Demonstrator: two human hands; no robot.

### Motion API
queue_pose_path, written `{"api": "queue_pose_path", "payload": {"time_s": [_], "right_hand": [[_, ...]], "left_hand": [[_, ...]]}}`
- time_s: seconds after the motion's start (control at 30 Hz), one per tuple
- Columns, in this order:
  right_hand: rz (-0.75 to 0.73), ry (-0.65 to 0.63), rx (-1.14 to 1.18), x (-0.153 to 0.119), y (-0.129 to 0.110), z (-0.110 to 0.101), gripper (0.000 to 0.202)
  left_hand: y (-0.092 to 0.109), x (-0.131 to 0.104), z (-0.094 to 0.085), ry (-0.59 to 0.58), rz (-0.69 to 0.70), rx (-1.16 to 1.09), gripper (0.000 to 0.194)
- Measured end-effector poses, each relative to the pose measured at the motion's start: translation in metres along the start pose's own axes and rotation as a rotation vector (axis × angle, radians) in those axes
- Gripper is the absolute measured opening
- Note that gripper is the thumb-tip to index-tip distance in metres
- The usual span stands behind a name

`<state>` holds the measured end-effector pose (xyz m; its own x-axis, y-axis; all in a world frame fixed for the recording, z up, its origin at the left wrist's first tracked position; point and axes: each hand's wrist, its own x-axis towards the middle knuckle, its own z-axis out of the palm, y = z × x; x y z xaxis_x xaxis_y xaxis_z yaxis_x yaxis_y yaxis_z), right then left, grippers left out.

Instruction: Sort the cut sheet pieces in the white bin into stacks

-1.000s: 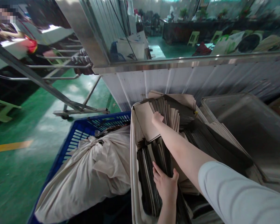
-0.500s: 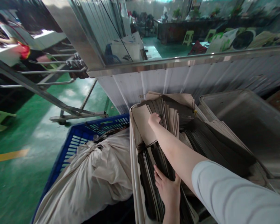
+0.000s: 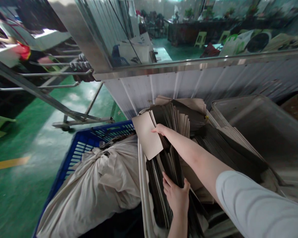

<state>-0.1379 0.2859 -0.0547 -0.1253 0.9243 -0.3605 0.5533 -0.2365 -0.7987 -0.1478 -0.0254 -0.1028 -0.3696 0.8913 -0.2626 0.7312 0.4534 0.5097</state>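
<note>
My right hand (image 3: 160, 129) grips the right edge of a few stiff beige sheets (image 3: 146, 137), dark between the layers. They are lifted and tilted over the left rim of a pale bin (image 3: 141, 195). Lower down, my left hand (image 3: 175, 196) is around a bundle of dark sheets (image 3: 172, 167) standing on edge, thumb on the right side and fingers on the left. Packed behind my right hand are more upright dark and beige sheets (image 3: 175, 114). Whether the sheets are card or cloth, I cannot tell.
Left of the bin, a blue crate (image 3: 75, 155) holds a knotted pale cloth bundle (image 3: 109, 178). A grey tub (image 3: 258, 125) stands to the right. Behind runs a corrugated wall (image 3: 164, 86) with a window. A wheeled metal rack (image 3: 72, 114) and a seated person (image 3: 8, 33) are at left.
My right hand has drawn the beige sheets up and left out of the row, over the bin's rim. My left hand stays on the dark bundle, shifted slightly.
</note>
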Motion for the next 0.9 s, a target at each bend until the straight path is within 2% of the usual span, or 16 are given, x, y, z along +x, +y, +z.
{"api": "queue_pose_path", "payload": {"time_s": [0.07, 0.17, 0.23, 0.27, 0.33, 0.4, 0.43, 0.5, 0.6, 0.67, 0.7, 0.77, 0.83, 0.9], "right_hand": [[-0.083, -0.008, 0.041, -0.018, -0.01, -0.021, 0.028], [-0.245, 0.022, 0.06, -0.056, -0.021, -0.076, 0.032], [-0.51, 0.086, -0.031, -0.093, -0.022, -0.122, 0.034], [-0.595, 0.12, -0.086, -0.114, -0.021, -0.145, 0.036], [-0.639, 0.127, -0.207, -0.159, -0.013, -0.182, 0.038], [-0.621, -0.003, -0.326, -0.199, 0.001, -0.201, 0.035], [-0.61, -0.08, -0.379, -0.214, 0.011, -0.203, 0.032], [-0.631, -0.271, -0.469, -0.235, 0.033, -0.192, 0.027], [-0.775, -0.593, -0.597, -0.245, 0.065, -0.154, 0.029], [-0.929, -0.709, -0.672, -0.243, 0.08, -0.13, 0.036], [-1.002, -0.723, -0.701, -0.242, 0.085, -0.12, 0.038], [-1.076, -0.659, -0.751, -0.241, 0.093, -0.106, 0.039], [-1.009, -0.523, -0.8, -0.241, 0.1, -0.097, 0.04], [-0.831, -0.328, -0.795, -0.243, 0.11, -0.087, 0.044]], "left_hand": [[0.001, 0.0, -0.001, -0.004, -0.007, 0.007, 0.096], [0.001, 0.001, -0.008, -0.031, -0.005, 0.004, 0.097], [-0.001, 0.003, -0.014, -0.054, -0.007, -0.011, 0.097], [-0.003, 0.003, -0.017, -0.067, -0.013, -0.029, 0.096], [-0.01, 0.005, -0.022, -0.094, -0.031, -0.077, 0.093], [-0.018, 0.007, -0.027, -0.117, -0.046, -0.124, 0.09], [-0.022, 0.007, -0.029, -0.126, -0.05, -0.146, 0.09], [-0.03, 0.009, -0.033, -0.133, -0.046, -0.189, 0.089], [-0.04, 0.013, -0.038, -0.123, -0.018, -0.268, 0.087], [-0.043, 0.015, -0.039, -0.118, -0.004, -0.316, 0.085], [-0.045, 0.015, -0.04, -0.12, -0.001, -0.339, 0.085], [-0.046, 0.017, -0.039, -0.132, -0.002, -0.382, 0.086], [-0.046, 0.018, -0.038, -0.147, -0.006, -0.424, 0.087], [-0.046, 0.018, -0.039, -0.162, -0.007, -0.467, 0.089]]}}
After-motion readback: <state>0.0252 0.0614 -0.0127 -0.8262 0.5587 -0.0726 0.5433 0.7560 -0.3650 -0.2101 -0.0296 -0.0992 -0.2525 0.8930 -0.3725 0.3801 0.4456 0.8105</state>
